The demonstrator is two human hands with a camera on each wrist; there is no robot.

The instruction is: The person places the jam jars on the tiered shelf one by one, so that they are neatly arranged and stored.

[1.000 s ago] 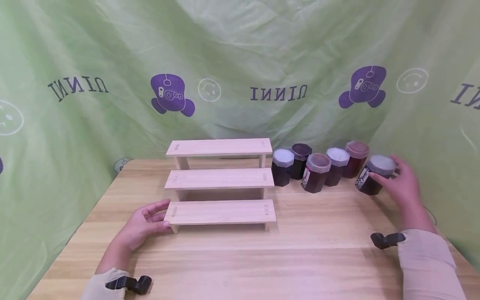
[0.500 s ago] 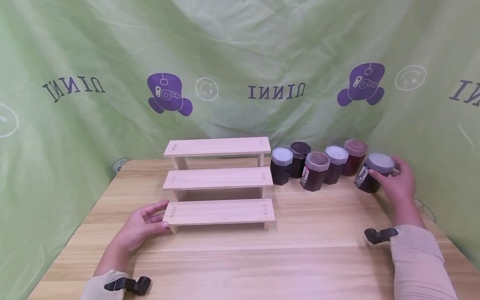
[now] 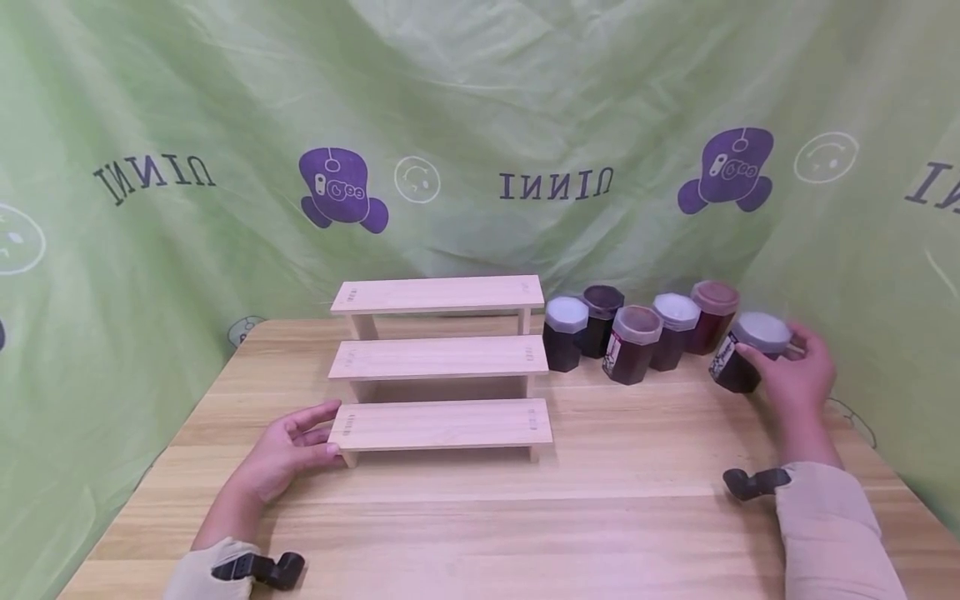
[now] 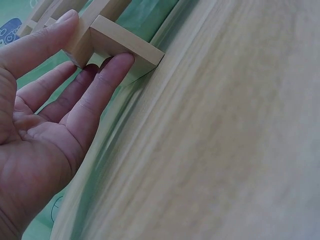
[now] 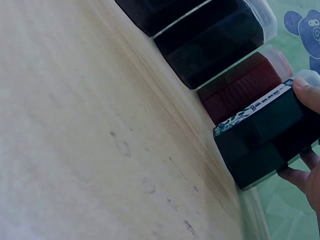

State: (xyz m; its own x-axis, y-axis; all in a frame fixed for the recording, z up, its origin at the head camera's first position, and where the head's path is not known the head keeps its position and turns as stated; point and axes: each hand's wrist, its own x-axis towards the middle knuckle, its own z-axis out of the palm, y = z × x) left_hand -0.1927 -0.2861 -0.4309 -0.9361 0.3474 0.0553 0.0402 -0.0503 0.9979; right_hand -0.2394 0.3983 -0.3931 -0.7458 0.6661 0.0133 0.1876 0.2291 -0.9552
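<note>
On the table stands a three-step wooden display shelf (image 3: 441, 425). My left hand (image 3: 281, 450) grips the left end of its lowest step, thumb at the front and fingers behind; the left wrist view shows fingertips against the wooden end piece (image 4: 125, 45). At the far right my right hand (image 3: 802, 367) holds a dark octagonal jar (image 3: 738, 367) with a whitish lid, thumb on the near side. In the right wrist view the jar (image 5: 265, 140) leans a little and has a printed label strip. Whether its base touches the table is hard to tell.
Several similar jars stand between shelf and right hand: a white-lidded one (image 3: 562, 346), a dark-lidded one (image 3: 600, 333), a brown-lidded one (image 3: 633, 354), another white-lidded one (image 3: 672, 337) and a reddish one (image 3: 712, 325). A green printed curtain (image 3: 465, 100) hangs behind the table (image 3: 480, 533).
My right forearm has shifted slightly left, while the jar in the right hand stays nearly in place. The left hand and the shelf have not visibly moved.
</note>
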